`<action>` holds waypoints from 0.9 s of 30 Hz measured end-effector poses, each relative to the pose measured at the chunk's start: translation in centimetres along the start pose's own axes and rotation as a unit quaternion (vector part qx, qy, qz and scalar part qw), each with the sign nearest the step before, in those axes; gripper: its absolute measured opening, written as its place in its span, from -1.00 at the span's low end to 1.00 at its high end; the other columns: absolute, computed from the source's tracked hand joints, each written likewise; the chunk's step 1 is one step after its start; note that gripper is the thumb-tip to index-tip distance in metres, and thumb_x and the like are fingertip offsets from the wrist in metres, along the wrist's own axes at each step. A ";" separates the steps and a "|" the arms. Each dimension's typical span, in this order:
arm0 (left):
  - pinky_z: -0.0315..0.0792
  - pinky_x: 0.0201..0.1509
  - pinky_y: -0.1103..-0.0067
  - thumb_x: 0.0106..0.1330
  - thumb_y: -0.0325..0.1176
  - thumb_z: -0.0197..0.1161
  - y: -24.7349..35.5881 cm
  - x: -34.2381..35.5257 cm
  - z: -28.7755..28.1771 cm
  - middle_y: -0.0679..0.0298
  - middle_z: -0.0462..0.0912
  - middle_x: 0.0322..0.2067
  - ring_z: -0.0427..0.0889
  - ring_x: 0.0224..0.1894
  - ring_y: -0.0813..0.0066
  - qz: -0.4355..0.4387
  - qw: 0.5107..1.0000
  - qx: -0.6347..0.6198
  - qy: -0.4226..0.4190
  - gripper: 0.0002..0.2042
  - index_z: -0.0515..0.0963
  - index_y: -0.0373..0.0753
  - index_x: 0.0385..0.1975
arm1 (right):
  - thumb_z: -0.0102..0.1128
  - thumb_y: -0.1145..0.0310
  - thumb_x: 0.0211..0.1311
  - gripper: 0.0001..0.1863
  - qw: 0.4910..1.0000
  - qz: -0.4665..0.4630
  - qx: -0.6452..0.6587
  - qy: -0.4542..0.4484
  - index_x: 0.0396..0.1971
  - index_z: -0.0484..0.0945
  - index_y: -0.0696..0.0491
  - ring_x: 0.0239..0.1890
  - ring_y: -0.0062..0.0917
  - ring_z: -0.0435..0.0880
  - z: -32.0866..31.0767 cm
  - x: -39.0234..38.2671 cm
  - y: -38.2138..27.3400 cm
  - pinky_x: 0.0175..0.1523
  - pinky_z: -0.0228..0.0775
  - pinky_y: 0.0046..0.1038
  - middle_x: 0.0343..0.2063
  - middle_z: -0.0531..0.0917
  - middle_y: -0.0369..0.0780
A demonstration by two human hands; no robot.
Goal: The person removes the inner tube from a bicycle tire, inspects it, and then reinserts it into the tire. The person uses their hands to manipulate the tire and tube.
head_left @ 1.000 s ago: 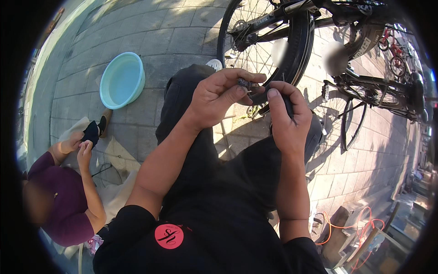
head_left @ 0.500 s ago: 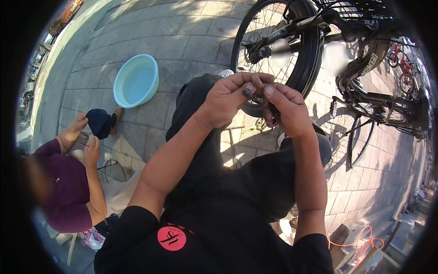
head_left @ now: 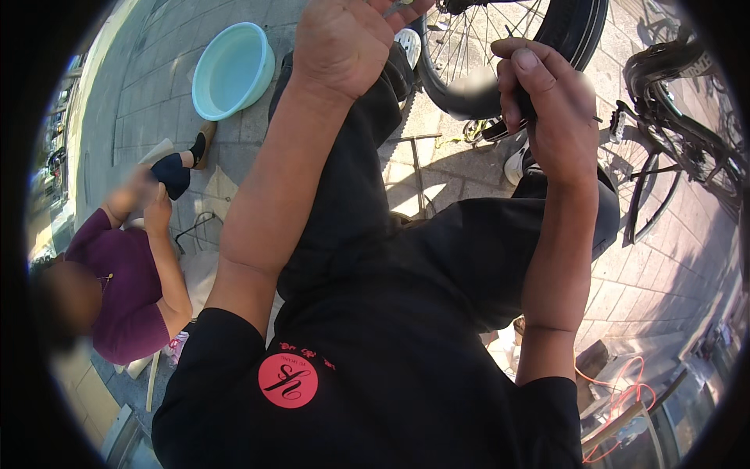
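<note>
My left hand (head_left: 344,48) reaches up to the top edge, near the hub of a bicycle wheel (head_left: 488,35). Its fingertips are partly cut off, and a small pale patch shows between them. To the right, my right hand (head_left: 553,105) is closed, thumb pressed against the curled fingers. Thin dark ends stick out above and beside it, but what it holds is mostly hidden. The wheel's black tyre (head_left: 578,39) curves just beyond this hand.
A light blue basin (head_left: 233,72) stands on the paving at the far left. Nearer, a person in a purple top (head_left: 129,293) holds a dark blue cloth item (head_left: 170,173). Bicycle cranks and pedal (head_left: 617,125) are at the right. An orange cord (head_left: 625,387) lies at the lower right.
My hands were together in front of the wheel and have parted. The left has moved up and left, the right up and right. The view has shifted too.
</note>
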State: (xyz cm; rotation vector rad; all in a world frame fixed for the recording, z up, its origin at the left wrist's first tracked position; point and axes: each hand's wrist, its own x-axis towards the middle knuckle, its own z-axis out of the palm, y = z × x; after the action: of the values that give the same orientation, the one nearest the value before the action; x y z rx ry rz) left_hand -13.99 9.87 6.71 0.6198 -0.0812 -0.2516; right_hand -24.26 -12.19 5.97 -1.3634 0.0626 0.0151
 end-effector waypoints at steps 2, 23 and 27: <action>0.56 0.11 0.24 0.58 -0.15 0.14 3.0 1.7 -2.5 0.29 0.69 -0.05 0.68 -0.06 0.25 -0.002 0.998 0.066 -0.006 -0.74 0.55 -0.10 0.10 | 0.25 0.27 0.52 -0.65 0.995 0.041 -0.071 -0.063 0.16 0.62 0.15 -0.50 -0.77 0.54 -2.1 -2.2 0.0 -0.39 0.38 -0.66 -0.41 0.67 -0.35; 0.45 -0.31 0.49 0.53 -0.22 0.20 7.2 8.3 -8.8 0.28 0.60 -0.39 0.58 -0.45 0.42 0.068 0.974 0.151 0.157 -0.82 0.53 -0.20 -0.11 | 0.05 0.24 0.43 -0.55 0.890 0.361 -0.274 -0.046 0.10 0.65 0.25 0.11 0.00 0.72 8.0 7.3 29.2 0.26 0.49 -0.17 -0.05 0.74 0.19; 0.46 -0.30 0.51 0.53 -0.20 0.22 8.7 6.9 -8.5 0.24 0.61 -0.38 0.60 -0.43 0.40 0.011 0.968 0.095 0.232 -0.76 0.53 -0.24 -0.04 | 0.01 0.22 0.46 -0.42 0.856 0.274 -0.437 0.044 0.36 0.39 0.24 0.33 0.13 0.52 10.0 9.8 39.2 0.44 0.30 -0.05 0.20 0.56 0.30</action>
State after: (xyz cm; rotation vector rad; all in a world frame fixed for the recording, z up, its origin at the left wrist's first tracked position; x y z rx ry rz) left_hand -4.26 19.73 4.88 0.8547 0.3431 -0.0716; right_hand -15.95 5.40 -30.78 -2.2173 0.5821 0.5185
